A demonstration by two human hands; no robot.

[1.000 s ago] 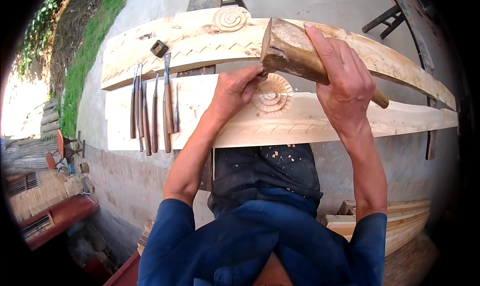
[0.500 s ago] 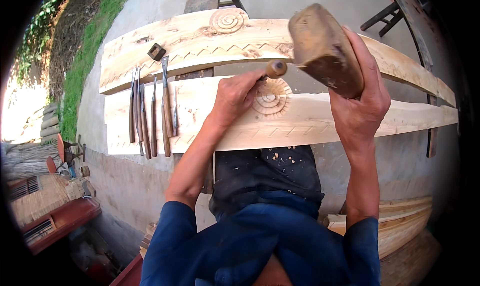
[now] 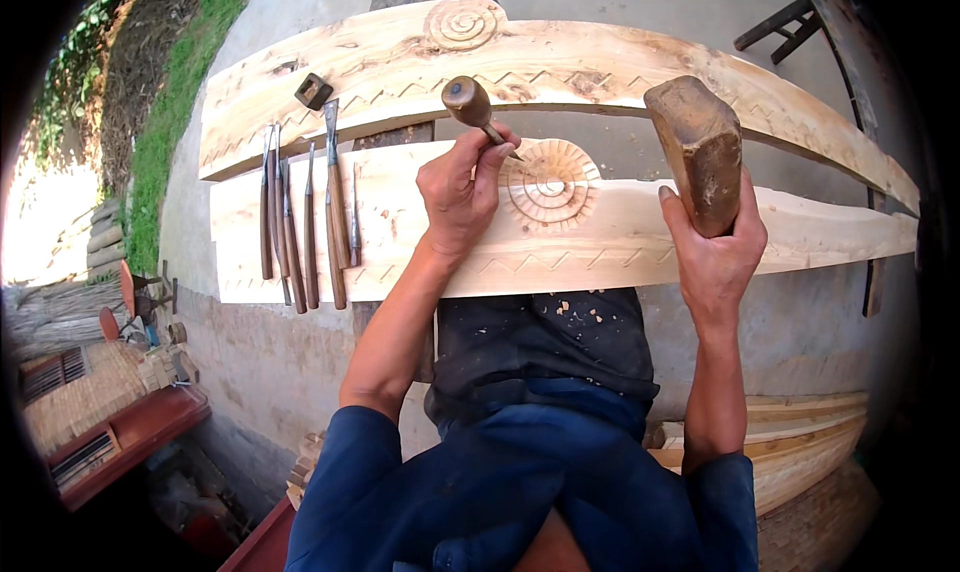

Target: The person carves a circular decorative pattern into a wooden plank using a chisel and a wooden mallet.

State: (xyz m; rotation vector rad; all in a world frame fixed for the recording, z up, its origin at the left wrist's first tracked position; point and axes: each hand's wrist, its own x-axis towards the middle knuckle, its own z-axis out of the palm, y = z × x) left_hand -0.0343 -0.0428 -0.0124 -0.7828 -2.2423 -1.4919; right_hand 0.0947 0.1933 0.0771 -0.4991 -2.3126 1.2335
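A chisel [image 3: 474, 108] is pinched at its shaft between the thumb and fingers of the left hand [image 3: 460, 197], near the centre of the frame. Its rounded wooden handle is tilted up toward the upper left, and its tip is pointed at the upper left edge of a carved spiral [image 3: 552, 194] — whether wood is touched cannot be told. Right of centre, a heavy wooden mallet [image 3: 703, 152] is gripped by the right hand [image 3: 717, 267], closed around it just below the head, well apart from the chisel; the mallet's handle is hidden.

The spiral is cut into the near board [image 3: 640, 237], which is stretched across the middle of the frame and marked with a zigzag line. On its left end a row of chisels [image 3: 311, 232] is laid. Behind it, a far board [image 3: 600, 57] is seen, bearing a similar spiral and a small dark block [image 3: 313, 92] at upper left. Wood chips [image 3: 595, 317] are scattered on dark trousers [image 3: 530, 357] below.
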